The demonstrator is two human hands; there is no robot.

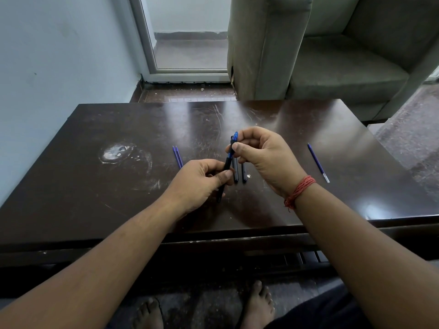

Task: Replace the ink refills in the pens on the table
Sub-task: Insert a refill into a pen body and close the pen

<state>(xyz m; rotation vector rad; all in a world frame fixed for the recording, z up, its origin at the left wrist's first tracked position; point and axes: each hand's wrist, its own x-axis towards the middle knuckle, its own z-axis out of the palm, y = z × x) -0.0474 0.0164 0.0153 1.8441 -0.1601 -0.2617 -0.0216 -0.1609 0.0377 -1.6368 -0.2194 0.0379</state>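
- A black pen (228, 162) with a blue end is gripped above the desk (95, 186) by the left hand (198, 184) low and the right hand (259, 153) high.
- Two pens (240, 172) are laid beneath; refills (177, 156) left, one refill (318, 162) right.

Dim, cool daylight is coming in from the white-framed glass door (190, 36) at twelve o'clock. It is streaking pale vertical glare across the glossy dark-brown wooden table (297, 129), and a smaller bright spot is gleaming near the table's edge at four o'clock. Soft shadows are pooling beneath the two hands at the centre. The wide lens is bowing the table's edges and stretching the forearms toward six o'clock. The area below the table is sinking into near-black, and the grey fabric armchair (332, 55) at one o'clock is looking slightly soft.
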